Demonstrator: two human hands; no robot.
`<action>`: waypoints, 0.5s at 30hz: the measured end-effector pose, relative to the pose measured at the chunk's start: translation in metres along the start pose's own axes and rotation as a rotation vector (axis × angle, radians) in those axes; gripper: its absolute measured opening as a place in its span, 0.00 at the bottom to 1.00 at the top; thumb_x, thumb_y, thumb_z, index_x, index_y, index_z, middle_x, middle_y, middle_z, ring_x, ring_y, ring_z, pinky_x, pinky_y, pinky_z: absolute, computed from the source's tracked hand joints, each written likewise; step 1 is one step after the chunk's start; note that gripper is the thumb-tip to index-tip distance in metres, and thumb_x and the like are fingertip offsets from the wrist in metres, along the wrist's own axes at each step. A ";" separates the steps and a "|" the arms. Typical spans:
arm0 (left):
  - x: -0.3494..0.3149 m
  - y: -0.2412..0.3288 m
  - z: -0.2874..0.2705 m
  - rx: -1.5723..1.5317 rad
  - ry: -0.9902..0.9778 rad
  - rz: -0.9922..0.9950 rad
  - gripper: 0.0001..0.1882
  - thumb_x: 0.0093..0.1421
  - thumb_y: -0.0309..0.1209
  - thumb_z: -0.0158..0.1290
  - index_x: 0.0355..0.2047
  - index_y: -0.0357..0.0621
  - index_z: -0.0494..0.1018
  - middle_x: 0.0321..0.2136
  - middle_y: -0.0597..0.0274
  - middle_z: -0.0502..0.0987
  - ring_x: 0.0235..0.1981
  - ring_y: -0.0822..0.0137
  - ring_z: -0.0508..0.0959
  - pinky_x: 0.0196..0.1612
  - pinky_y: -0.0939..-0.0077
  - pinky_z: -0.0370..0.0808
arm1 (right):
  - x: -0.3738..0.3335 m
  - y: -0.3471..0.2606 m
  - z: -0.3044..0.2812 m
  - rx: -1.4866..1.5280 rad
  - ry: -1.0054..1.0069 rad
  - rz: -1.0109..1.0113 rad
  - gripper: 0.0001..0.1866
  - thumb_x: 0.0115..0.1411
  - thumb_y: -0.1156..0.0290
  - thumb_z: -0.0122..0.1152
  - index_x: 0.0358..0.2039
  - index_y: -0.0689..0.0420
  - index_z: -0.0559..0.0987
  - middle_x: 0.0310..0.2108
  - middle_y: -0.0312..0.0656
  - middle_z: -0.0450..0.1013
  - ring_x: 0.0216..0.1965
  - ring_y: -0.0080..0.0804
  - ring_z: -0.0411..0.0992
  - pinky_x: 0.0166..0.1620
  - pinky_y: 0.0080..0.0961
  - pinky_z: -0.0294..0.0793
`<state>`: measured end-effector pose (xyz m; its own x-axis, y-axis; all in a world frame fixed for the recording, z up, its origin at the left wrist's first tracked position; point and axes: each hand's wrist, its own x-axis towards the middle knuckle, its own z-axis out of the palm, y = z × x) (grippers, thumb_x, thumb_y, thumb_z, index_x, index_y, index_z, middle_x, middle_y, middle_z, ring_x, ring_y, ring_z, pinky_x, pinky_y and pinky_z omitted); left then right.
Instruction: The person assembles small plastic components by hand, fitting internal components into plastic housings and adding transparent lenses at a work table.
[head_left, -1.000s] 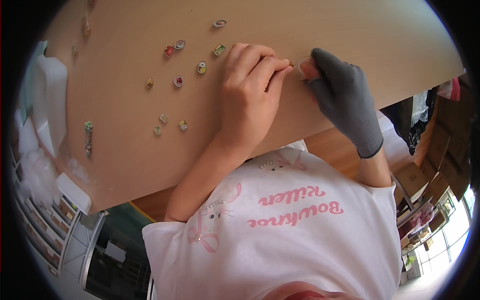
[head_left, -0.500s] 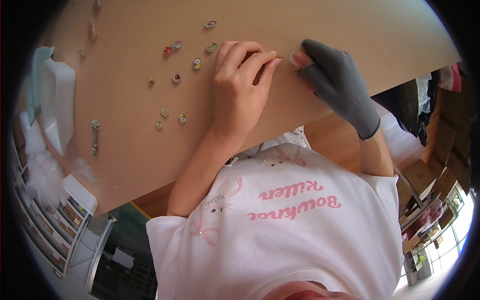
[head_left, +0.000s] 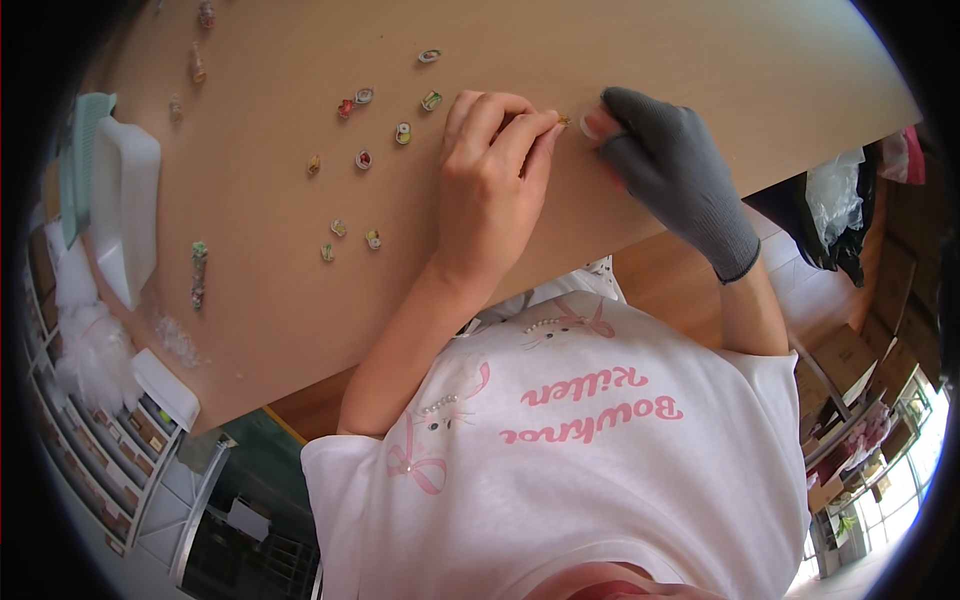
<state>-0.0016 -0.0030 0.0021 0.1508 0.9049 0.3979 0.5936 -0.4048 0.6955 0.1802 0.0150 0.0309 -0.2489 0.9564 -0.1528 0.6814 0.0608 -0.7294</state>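
My left hand (head_left: 492, 190) is bare and reaches over the table. Thumb and forefinger pinch a tiny yellowish piece (head_left: 564, 120), too small to name. Close by on the right is my right hand (head_left: 665, 165), in a grey glove that leaves the thumb tip uncovered. It holds a pale round disc (head_left: 586, 126) at the thumb; the other fingers are partly hidden. Left of my left hand lie several small decorated pieces, among them a white and yellow one (head_left: 403, 133), a green one (head_left: 431, 100), a red one (head_left: 346, 109) and a white oval one (head_left: 429, 56).
A slim row of small greenish pieces (head_left: 199, 275) lies on the left of the table (head_left: 290, 330). Beyond it stand a white plastic bin (head_left: 130, 210) and a pale green tray (head_left: 88, 160). Clear plastic scraps (head_left: 178, 340) lie near the left edge. A black bag (head_left: 812, 225) hangs at the right.
The whole view has shifted slightly, so the table pieces appear a little lower and further right. Both hands keep nearly the same pose, the small piece and disc still close together.
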 end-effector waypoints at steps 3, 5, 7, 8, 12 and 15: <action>0.001 0.001 0.002 -0.037 0.016 -0.024 0.06 0.51 0.18 0.62 0.30 0.36 0.77 0.30 0.59 0.73 0.36 0.57 0.74 0.38 0.63 0.73 | 0.003 -0.001 -0.002 -0.010 -0.014 -0.034 0.09 0.59 0.68 0.58 0.28 0.61 0.76 0.23 0.52 0.73 0.25 0.54 0.73 0.29 0.41 0.71; 0.002 0.001 0.003 -0.007 0.051 -0.039 0.07 0.50 0.17 0.64 0.30 0.37 0.80 0.29 0.61 0.76 0.32 0.62 0.75 0.31 0.70 0.74 | 0.006 -0.004 -0.004 -0.043 -0.061 -0.039 0.08 0.58 0.69 0.58 0.28 0.61 0.77 0.24 0.53 0.74 0.25 0.55 0.72 0.29 0.41 0.72; 0.003 0.001 0.003 -0.015 0.044 -0.043 0.07 0.50 0.17 0.64 0.30 0.37 0.80 0.29 0.61 0.76 0.32 0.63 0.75 0.30 0.71 0.74 | 0.011 0.004 -0.011 -0.055 -0.102 -0.113 0.08 0.58 0.69 0.58 0.28 0.61 0.77 0.22 0.51 0.74 0.23 0.50 0.73 0.28 0.38 0.72; 0.004 0.001 0.004 -0.021 0.042 -0.044 0.07 0.50 0.17 0.64 0.30 0.37 0.80 0.29 0.61 0.76 0.31 0.63 0.75 0.30 0.71 0.74 | 0.014 0.007 -0.014 -0.067 -0.139 -0.193 0.08 0.58 0.69 0.58 0.29 0.61 0.77 0.21 0.48 0.74 0.21 0.46 0.74 0.28 0.36 0.72; 0.003 -0.001 0.002 -0.078 0.030 -0.046 0.06 0.51 0.18 0.62 0.28 0.36 0.77 0.29 0.60 0.74 0.35 0.57 0.74 0.37 0.64 0.74 | 0.026 -0.006 -0.033 0.125 -0.394 0.010 0.09 0.60 0.68 0.56 0.29 0.62 0.76 0.18 0.41 0.72 0.18 0.31 0.72 0.26 0.30 0.71; 0.001 -0.002 0.001 -0.116 0.014 -0.068 0.05 0.51 0.18 0.62 0.29 0.37 0.78 0.29 0.60 0.75 0.35 0.57 0.74 0.37 0.64 0.74 | 0.027 -0.005 -0.036 0.182 -0.468 0.118 0.11 0.62 0.67 0.54 0.30 0.63 0.76 0.17 0.38 0.69 0.17 0.21 0.69 0.24 0.24 0.69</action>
<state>-0.0018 -0.0013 0.0000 0.1020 0.9290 0.3556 0.5063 -0.3562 0.7854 0.1954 0.0506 0.0545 -0.4872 0.7209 -0.4929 0.6027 -0.1309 -0.7872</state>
